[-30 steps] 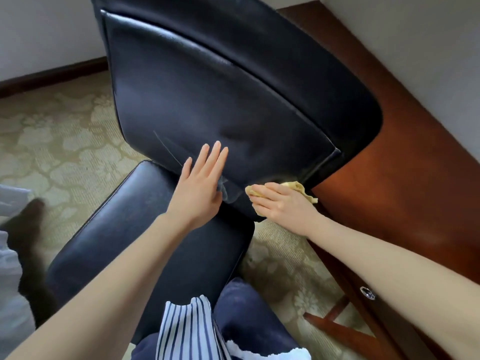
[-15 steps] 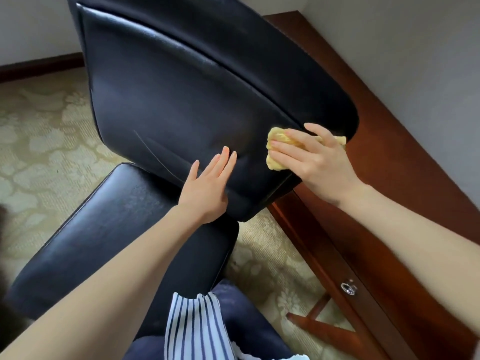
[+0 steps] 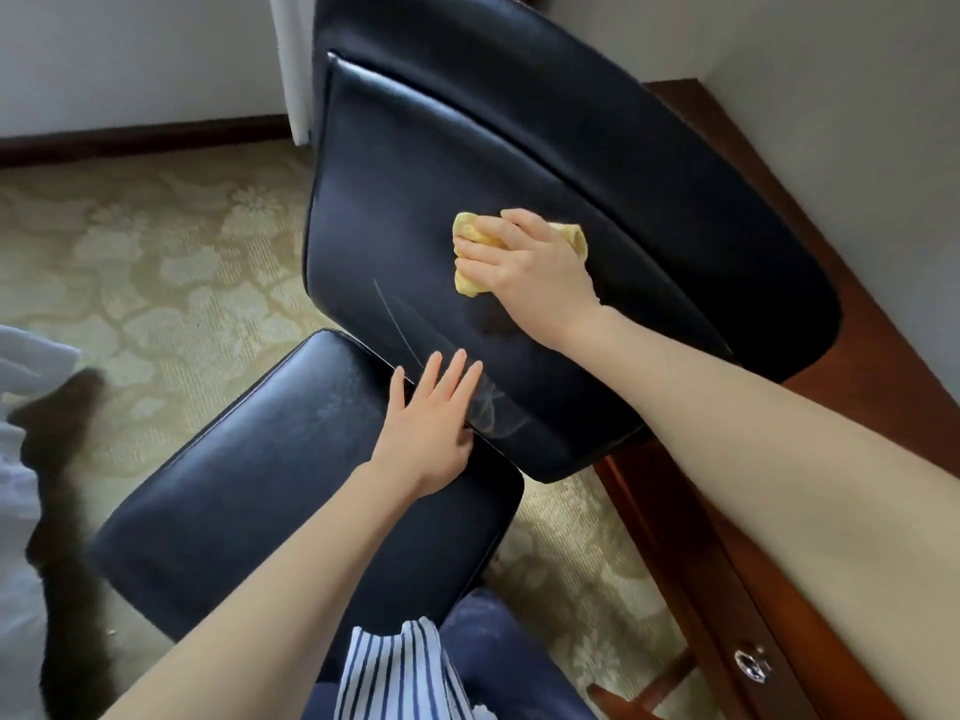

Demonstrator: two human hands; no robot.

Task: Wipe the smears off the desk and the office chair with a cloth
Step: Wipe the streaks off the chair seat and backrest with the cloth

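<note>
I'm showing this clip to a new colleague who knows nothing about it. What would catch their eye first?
The yellow cloth stands out brightly against the black chair backrest, pressed there under the right hand near the middle of the view. Below it, the left hand lies flat where the backrest meets the seat, next to pale smears and a thin curved line on the leather. The reddish wooden desk runs along the right side.

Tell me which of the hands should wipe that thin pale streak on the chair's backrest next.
Right. The right hand already presses the cloth just beside the streak; the left hand lies flat, empty, bracing the backrest.
</note>
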